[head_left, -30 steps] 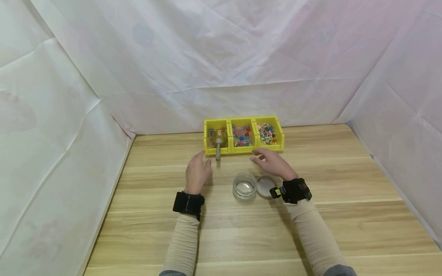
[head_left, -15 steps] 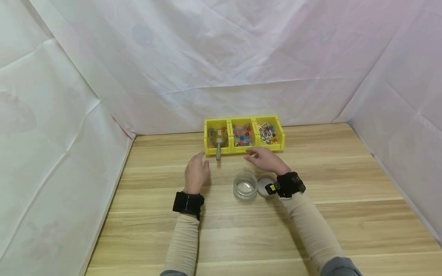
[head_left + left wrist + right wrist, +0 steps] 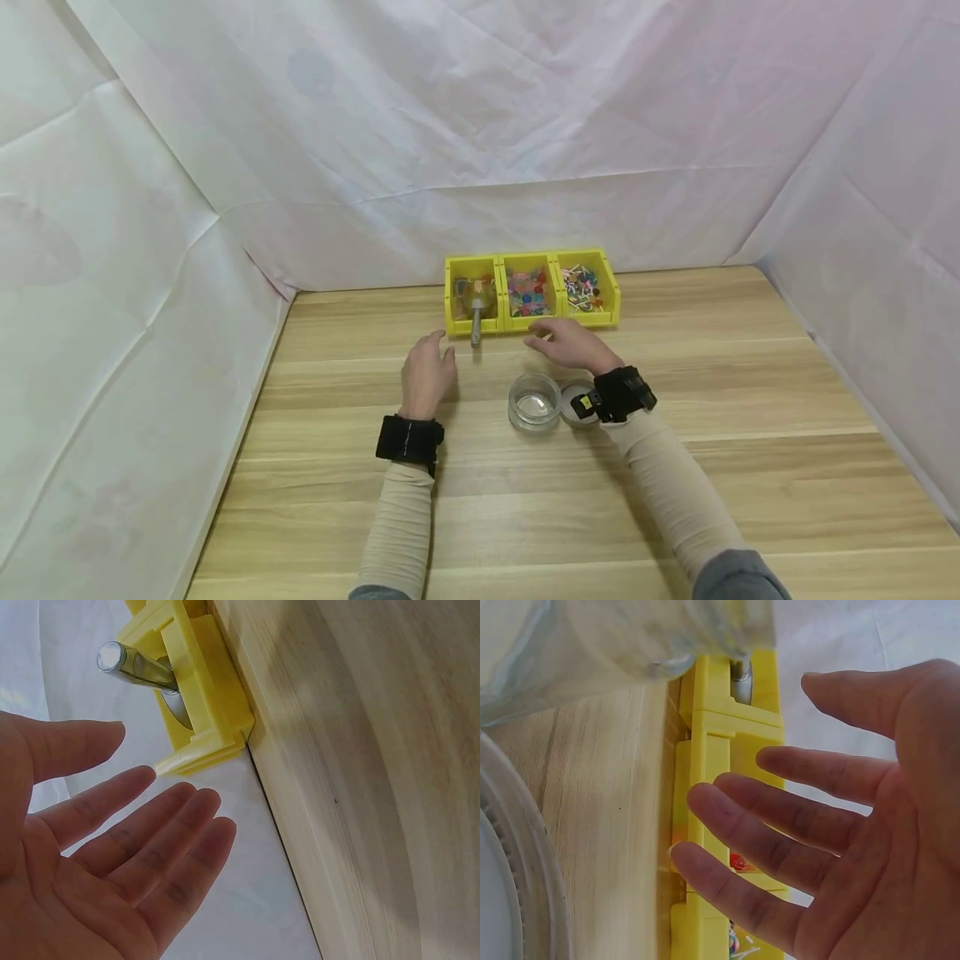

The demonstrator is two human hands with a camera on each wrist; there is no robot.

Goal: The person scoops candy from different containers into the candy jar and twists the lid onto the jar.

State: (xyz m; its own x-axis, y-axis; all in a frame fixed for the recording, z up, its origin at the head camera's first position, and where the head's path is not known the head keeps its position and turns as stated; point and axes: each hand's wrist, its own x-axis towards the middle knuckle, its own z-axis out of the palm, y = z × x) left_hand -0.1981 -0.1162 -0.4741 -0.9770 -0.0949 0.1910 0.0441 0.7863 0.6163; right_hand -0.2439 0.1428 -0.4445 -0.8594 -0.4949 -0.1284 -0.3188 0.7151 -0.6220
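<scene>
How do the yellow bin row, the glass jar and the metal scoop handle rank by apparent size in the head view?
1. yellow bin row, clearly widest.
2. glass jar.
3. metal scoop handle, thin and short.
The jar sits nearer the camera, which may enlarge it slightly.

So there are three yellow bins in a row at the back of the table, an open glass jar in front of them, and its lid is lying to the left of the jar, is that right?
Not quite. The lid lies to the right of the glass jar, partly under the right hand's wrist, as the head view shows. The rest holds: three yellow bins stand in a row at the back of the table, and the jar is open.
</scene>
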